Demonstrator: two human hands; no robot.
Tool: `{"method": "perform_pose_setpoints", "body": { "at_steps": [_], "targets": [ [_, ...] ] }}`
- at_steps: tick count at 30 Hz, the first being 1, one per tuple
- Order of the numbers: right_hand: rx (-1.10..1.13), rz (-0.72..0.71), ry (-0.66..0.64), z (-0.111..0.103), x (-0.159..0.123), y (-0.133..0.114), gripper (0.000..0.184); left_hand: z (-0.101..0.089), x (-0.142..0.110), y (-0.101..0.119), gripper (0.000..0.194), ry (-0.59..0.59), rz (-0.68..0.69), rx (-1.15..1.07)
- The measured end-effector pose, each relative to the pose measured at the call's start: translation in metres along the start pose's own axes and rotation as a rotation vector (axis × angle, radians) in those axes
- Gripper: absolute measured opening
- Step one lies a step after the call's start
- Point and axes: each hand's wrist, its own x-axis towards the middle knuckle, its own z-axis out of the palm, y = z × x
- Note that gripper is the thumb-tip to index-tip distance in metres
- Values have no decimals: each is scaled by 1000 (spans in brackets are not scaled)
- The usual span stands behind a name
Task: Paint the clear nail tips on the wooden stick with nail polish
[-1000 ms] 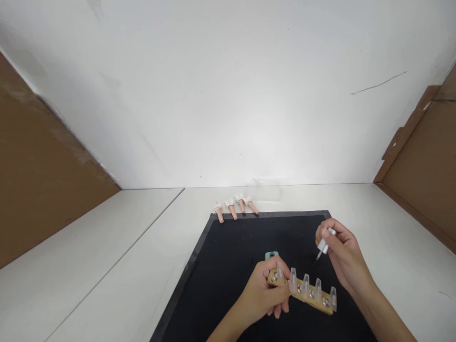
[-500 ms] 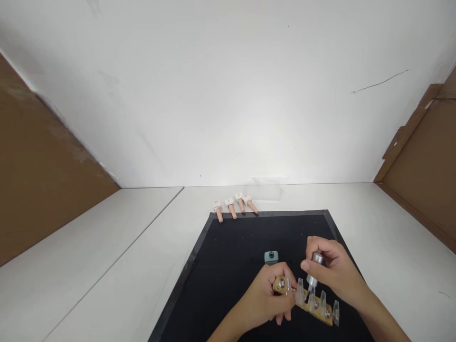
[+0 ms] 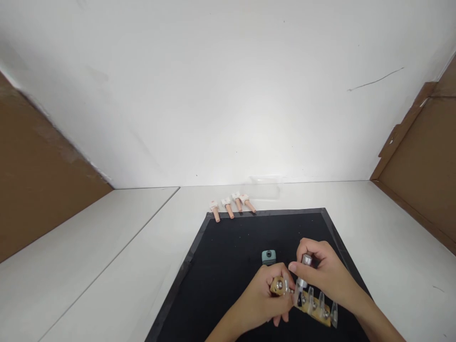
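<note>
My left hand [image 3: 272,297] is closed around one end of a wooden nail-tip stand [image 3: 313,311], a narrow strip with round metal studs. Several clear false nail tips [image 3: 321,300] stand up along it. In my right hand [image 3: 322,270] is a nail polish brush [image 3: 303,280], pinched by its silver handle and pointing down. Its dark bristles are at the clear tip just right of my left fingers; whether they touch it I cannot tell. A teal nail polish bottle [image 3: 269,257] with a dark round opening stands just beyond my left hand.
Several small bottles with white caps and peach bodies [image 3: 228,209] lie at the far edge of the black mat [image 3: 221,266]. Behind them a clear plastic piece [image 3: 265,190] lies on the white table [image 3: 117,266]. A white wall and brown side panels surround the table.
My right hand has moved left with the brush, from one clear tip to the tip nearer my left hand. The left hand keeps its hold on the stand. The view has shifted slightly.
</note>
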Motion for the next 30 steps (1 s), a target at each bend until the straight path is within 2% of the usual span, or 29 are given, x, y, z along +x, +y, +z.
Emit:
{"method": "perform_pose_setpoints", "body": {
  "at_steps": [8, 17, 21, 25, 30],
  "targets": [
    [-32, -4, 54, 0, 0, -4, 29, 0, 0, -2, 14, 2, -9, 21],
    [4, -8, 212, -1, 1, -7, 29, -1, 0, 0, 16, 6, -18, 32],
    [171, 4, 275, -5, 2, -7, 29, -1, 0, -1, 15, 20, -22, 19],
    [433, 41, 220, -11, 5, -8, 37, -3, 0, -1, 16, 47, -37, 13],
    [711, 181, 182, -16, 6, -5, 38, -6, 1, -2, 18, 85, -41, 24]
  ]
}}
